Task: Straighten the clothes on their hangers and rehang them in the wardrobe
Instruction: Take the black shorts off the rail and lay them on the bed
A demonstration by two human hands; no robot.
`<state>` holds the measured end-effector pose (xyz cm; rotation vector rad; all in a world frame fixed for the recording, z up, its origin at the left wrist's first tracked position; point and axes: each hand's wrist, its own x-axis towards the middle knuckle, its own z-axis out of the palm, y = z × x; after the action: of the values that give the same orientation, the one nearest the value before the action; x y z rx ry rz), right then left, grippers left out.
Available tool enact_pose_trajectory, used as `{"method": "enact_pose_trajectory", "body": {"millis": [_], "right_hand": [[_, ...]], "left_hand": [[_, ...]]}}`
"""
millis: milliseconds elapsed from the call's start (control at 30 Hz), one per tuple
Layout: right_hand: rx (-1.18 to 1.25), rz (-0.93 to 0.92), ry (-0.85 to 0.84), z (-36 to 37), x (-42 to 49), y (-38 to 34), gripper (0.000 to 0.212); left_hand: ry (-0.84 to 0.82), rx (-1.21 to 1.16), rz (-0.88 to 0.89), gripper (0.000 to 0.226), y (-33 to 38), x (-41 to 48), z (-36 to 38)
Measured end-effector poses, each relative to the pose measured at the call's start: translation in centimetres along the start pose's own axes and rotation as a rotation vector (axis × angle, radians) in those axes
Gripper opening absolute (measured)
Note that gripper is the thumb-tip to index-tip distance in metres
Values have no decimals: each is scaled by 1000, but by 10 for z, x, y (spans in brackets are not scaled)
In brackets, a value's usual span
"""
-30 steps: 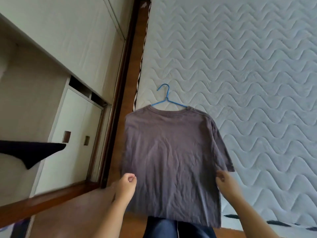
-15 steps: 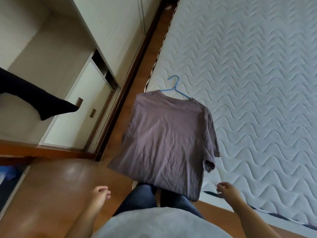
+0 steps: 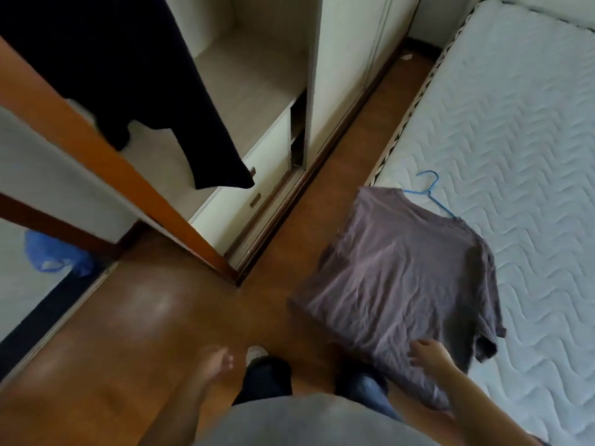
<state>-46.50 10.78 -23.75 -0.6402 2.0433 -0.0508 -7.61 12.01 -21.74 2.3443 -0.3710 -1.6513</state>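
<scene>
The step in hand looks like the switch from straightening to rehanging. The mauve T-shirt (image 3: 396, 284) lies spread at about four o'clock in the view, threaded on a blue wire hanger (image 3: 433, 196). The hanger's hook pokes out of the collar and rests on the quilted white mattress (image 3: 521, 140). The shirt's left part reaches past the mattress edge, over the wooden floor (image 3: 135, 317).

The right hand (image 3: 429, 352) is at the hem, at five o'clock, fingers loosely spread and gripping nothing; whether they touch the cloth I cannot tell. The left hand (image 3: 217, 360) hangs at six o'clock (blurred), fingers slack and empty.

The open wardrobe (image 3: 257, 91) stands at eleven o'clock, with a dark garment (image 3: 138, 85) hanging inside.

The shirt looks fairly flat, apart from some creases. The next move probably calls for reaching to one o'clock to take the hook, then lifting so the shoulders stay seated on the wire, and carrying it across to the wardrobe.
</scene>
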Motion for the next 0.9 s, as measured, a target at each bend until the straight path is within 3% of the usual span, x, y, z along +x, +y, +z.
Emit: {"method": "enact_pose_trajectory", "body": {"millis": [67,167,300,433,667,800,900], "right_hand": [[-195,-114,-80,54,-19,-28,17],[-237,-261,-155,116,-47,-83,18],[-220,-513,-173,138,-85,-189,23],[-130,-735,-105,122,-110,-273,5],[76,-1043,36,74,-146,-359,14],[203,-1148,46,43,-157,-415,13],[269,-1233,33,27,-161,-465,16]], "left_hand": [[1,-21,10,14,1,6,-42],[27,-29,122,26,15,9,-85],[59,7,379,7,55,-25,-109],[59,94,716,23,102,-68,-111],[168,125,1222,26,193,-106,-108],[283,77,1394,32,246,-108,-112],[373,17,1421,42,283,-101,-113]]}}
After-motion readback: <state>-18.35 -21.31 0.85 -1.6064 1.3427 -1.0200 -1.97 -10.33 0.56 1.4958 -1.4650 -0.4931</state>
